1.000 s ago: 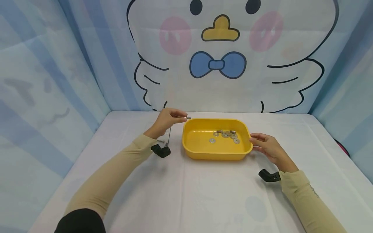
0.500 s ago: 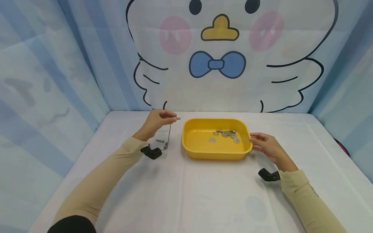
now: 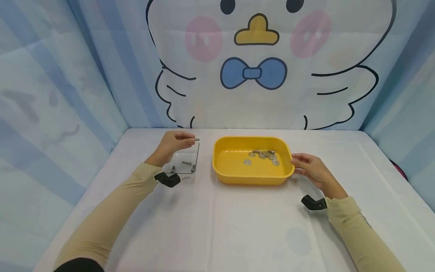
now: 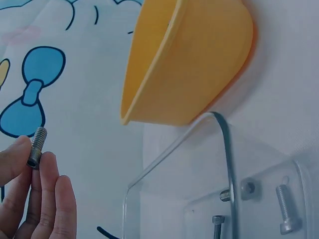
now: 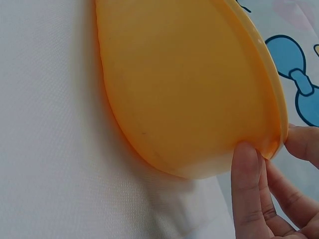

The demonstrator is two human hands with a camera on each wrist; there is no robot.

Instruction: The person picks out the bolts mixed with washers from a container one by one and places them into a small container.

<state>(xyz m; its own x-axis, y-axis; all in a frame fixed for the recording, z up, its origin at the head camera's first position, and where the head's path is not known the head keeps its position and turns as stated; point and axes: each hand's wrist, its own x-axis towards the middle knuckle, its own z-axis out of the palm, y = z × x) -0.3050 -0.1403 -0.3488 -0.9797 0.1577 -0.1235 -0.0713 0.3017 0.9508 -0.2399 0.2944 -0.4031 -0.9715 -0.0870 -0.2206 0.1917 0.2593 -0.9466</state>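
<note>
No word, number, label or brand can be read in any of the three views. To the right of the yellow tray (image 3: 253, 180) and nearer the person than it, the right sleeve (image 3: 357, 230) bears a short row of small dark marks (image 3: 366, 222) along its outer edge; too small to make out, whether letters or not

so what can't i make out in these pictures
Head: the left part of the clear plastic box, hidden by the left hand.
Head: the exact count of round silver washers, too small and overlapping.
Left wrist: the rest of the box, cut off by the bottom edge.
Right wrist: the contents of the yellow plastic tray, hidden by its outer wall.
</note>
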